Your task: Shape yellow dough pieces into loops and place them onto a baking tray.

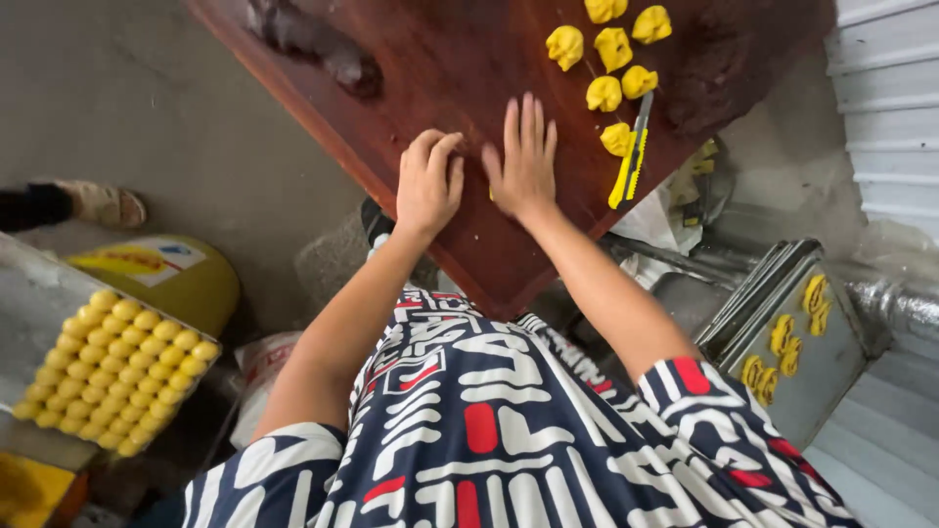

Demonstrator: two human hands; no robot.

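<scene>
Right hand is pressed flat, fingers spread, on the dark reddish wooden board; a bit of yellow dough is glimpsed under its palm. Left hand is laid beside it, fingers curled, nothing visibly gripped. Lumpy yellow dough pieces and a yellow utility knife are seen further up the board. Round yellow balls are packed in a metal tray at left; yellow rings lie on another metal tray at right.
</scene>
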